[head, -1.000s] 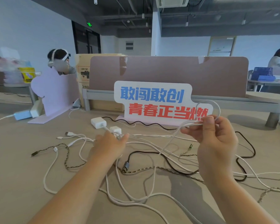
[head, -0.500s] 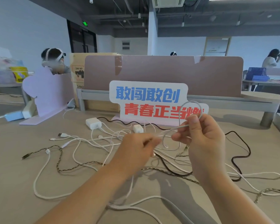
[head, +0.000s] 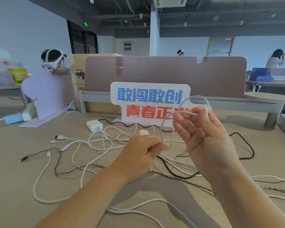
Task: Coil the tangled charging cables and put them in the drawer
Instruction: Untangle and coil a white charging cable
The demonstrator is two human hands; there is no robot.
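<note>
- My left hand (head: pixel 143 153) has come across from the tangle to just below my right hand (head: pixel 204 134), its grip pinching the white cable (head: pixel 162 127).
- My right grip pinches the raised loop, so I judge a second turn is forming.
- The other cables (head: pixel 104 142) lie tangled on the surface (head: pixel 15 178); no drawer is in view.

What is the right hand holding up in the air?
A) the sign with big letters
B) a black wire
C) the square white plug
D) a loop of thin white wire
D: the right hand pinches a raised loop of thin white cable between its fingertips.
</note>
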